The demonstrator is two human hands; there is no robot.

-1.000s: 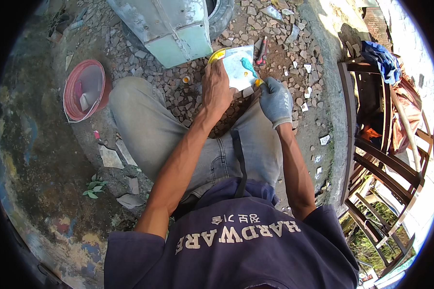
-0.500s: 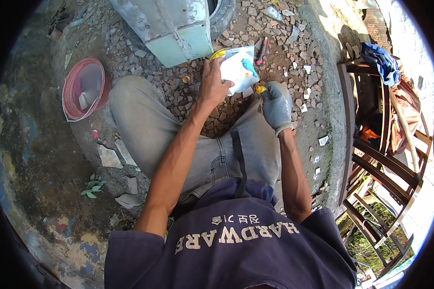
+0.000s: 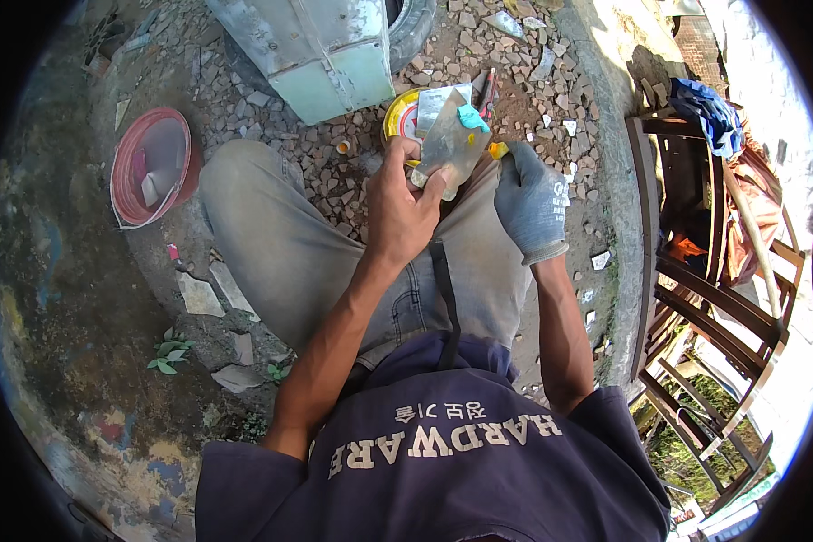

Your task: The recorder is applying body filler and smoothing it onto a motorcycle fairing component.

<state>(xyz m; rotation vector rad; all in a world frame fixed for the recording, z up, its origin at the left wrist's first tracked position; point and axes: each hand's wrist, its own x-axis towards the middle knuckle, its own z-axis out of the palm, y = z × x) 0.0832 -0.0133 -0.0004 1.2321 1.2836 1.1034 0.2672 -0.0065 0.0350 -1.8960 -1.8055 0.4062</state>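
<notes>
My bare left hand (image 3: 406,203) pinches a thin grey flat plate (image 3: 447,149) by its near edge, thumb on top. A lump of turquoise paste (image 3: 471,117) sits near the plate's far right corner, with a small yellow dab (image 3: 471,138) beside it. My right hand (image 3: 531,200), in a grey-blue glove, is closed round a small yellow tube (image 3: 498,150). The tube's end points at the plate's right edge, close to the paste; whether it touches cannot be told. Beyond the plate lie a yellow-rimmed round tin (image 3: 394,116) and a pale flat sheet (image 3: 432,101), partly covered.
A red and black hand tool (image 3: 488,95) lies on broken stones behind the plate. Ahead stands a worn pale-green metal panel (image 3: 334,86) near a tyre (image 3: 414,41). A small round cap (image 3: 343,146) lies left, a red bucket (image 3: 190,172) farther left. Wooden furniture (image 3: 723,289) stands right.
The plate has tilted, from bright white glare to dull grey, and come slightly nearer. My right hand has moved the tube up to the plate's edge. More of the yellow-rimmed tin shows.
</notes>
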